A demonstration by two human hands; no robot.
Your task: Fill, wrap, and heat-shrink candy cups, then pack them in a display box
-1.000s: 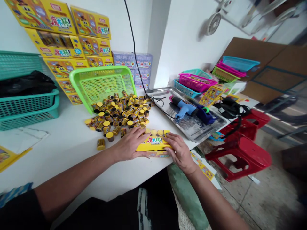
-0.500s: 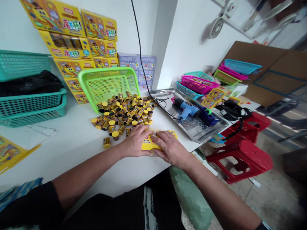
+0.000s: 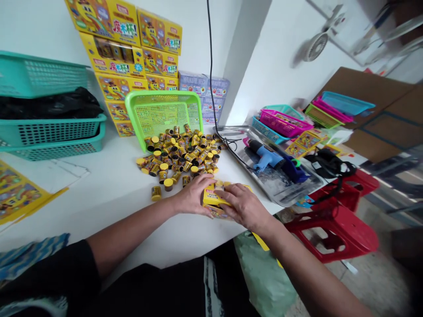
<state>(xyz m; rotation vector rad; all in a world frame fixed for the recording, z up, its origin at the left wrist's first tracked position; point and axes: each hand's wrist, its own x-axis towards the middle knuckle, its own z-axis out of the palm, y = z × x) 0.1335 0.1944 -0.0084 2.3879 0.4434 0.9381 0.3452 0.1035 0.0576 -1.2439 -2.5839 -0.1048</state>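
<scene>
Between my two hands is a small yellow carton (image 3: 214, 197) on the white table, with a gap showing along its near top edge and yellow caps visible at its far side. My left hand (image 3: 194, 196) grips its left end, thumb at the near side and fingers over the far edge. Across its top and right part lies my right hand (image 3: 243, 203), fingers bent onto the panel; its thumb is at the near edge. Beyond my hands spreads a heap of small yellow-and-black canisters (image 3: 178, 154), spilling from a tipped green basket (image 3: 161, 112). Two canisters (image 3: 156, 193) stand nearer.
A metal tray (image 3: 274, 189) with a blue heat gun (image 3: 266, 156) lies to the right. Yellow cartons (image 3: 122, 66) are stacked at the back, teal baskets (image 3: 59, 136) at left. Red stools (image 3: 333, 229) and a green bag (image 3: 264, 268) are below the table edge.
The view has shifted left, so the scene sits further right. The carton has tilted, now showing its printed near side and a gap under the top panel. Both hands stay on it.
</scene>
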